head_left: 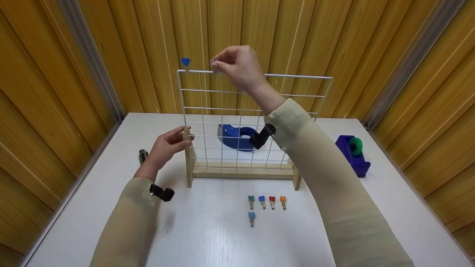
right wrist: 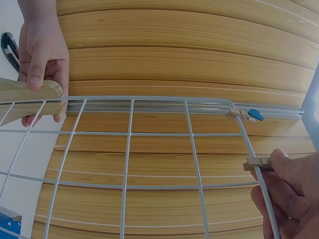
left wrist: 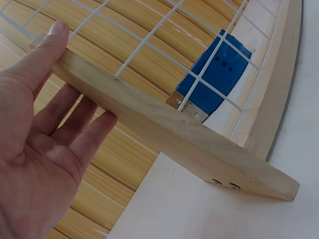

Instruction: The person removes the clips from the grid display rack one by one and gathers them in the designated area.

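Observation:
A white wire grid rack (head_left: pixel 221 108) on a wooden stand (head_left: pixel 243 173) is upright on the table. My left hand (head_left: pixel 165 148) holds the stand's left wooden post (left wrist: pixel 149 112), thumb on one side and fingers on the other. Up at the top wire, my right hand (head_left: pixel 241 68) pinches a small wooden clothespin (right wrist: pixel 257 163) between thumb and fingers. Its jaws straddle the wire, and its outer end is hidden by the fingers. To its left, a clothespin with a blue heart (head_left: pixel 186 62) is clipped near the grid's top left corner.
Several heart clothespins (head_left: pixel 262 202) lie in a row before the rack, with a light blue one (head_left: pixel 252 219) below. Behind the grid is a blue curved object (head_left: pixel 237 138) with a metal end. A purple tape dispenser (head_left: pixel 352 155) stands right; a small dark object (head_left: pixel 143 156) lies left.

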Demonstrator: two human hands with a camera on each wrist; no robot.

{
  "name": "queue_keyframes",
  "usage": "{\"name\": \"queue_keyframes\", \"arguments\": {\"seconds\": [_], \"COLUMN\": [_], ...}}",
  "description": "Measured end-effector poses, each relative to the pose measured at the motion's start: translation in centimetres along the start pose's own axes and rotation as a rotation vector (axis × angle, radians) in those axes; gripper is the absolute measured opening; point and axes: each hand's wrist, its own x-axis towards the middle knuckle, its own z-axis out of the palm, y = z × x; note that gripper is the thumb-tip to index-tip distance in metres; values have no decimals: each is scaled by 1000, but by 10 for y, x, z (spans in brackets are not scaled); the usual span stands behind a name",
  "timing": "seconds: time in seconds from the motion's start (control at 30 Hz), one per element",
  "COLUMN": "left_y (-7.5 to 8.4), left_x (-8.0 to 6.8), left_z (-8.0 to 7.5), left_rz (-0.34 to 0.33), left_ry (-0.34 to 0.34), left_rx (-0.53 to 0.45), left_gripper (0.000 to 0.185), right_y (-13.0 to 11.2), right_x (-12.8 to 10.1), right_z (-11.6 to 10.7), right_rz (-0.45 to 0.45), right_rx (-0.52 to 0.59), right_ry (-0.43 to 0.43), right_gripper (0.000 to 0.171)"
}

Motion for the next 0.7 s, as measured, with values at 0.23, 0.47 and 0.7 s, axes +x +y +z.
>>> {"name": "queue_keyframes", "arguments": {"seconds": [0.23,0.47,0.7], "left_y": [2,4,2], "left_x": [-1,-1,0], "left_z": [1,1,1], "left_rz": [-2,-6,6], "left_ry": [-9,-11,-4], "left_rx": [9,-1,11], "left_gripper": [60,61,61], "right_y": [1,0,2], "right_x": [-1,-1,-2], "right_z": [0,-2,-5], "right_rz": [-38,-59,-68], "right_rx": [37,37,64], "right_ry": [34,82,84], "right_gripper": [12,12,13]}}
